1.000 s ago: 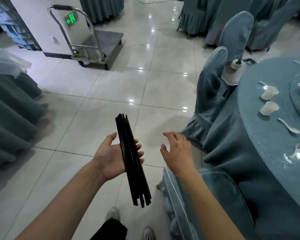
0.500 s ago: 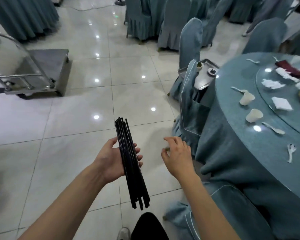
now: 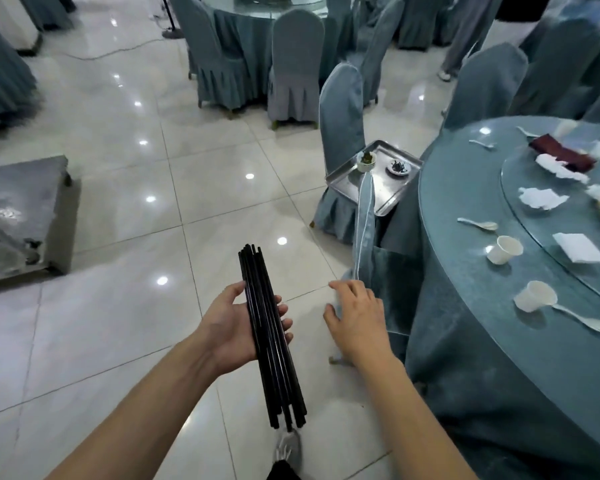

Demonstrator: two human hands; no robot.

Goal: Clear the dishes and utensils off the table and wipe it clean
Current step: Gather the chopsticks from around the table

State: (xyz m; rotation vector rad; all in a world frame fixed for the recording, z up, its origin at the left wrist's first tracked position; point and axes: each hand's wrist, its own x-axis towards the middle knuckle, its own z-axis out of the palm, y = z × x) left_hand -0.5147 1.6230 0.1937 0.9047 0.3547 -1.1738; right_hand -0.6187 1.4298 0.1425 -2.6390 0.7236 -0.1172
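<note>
The left hand point(image 3: 234, 329) is gripping one bundle of black chopsticks point(image 3: 270, 336), fingers curling round its middle, palm up, the sticks pointing toward twelve o'clock over the tiled floor point(image 3: 125, 188); their exact number cannot be told. The right hand point(image 3: 357, 317) is hovering at three o'clock of the bundle, fingers relaxed and spread, holding nothing, beside a covered chair point(image 3: 371, 265). The round counter point(image 3: 465, 278) is lying at three o'clock, carrying two paper cups point(image 3: 506, 249), at least three white spoons point(image 3: 478, 224) and several napkins point(image 3: 578, 247). One metal tray point(image 3: 374, 188) with two small dishes is sitting on a chair at one o'clock.
</note>
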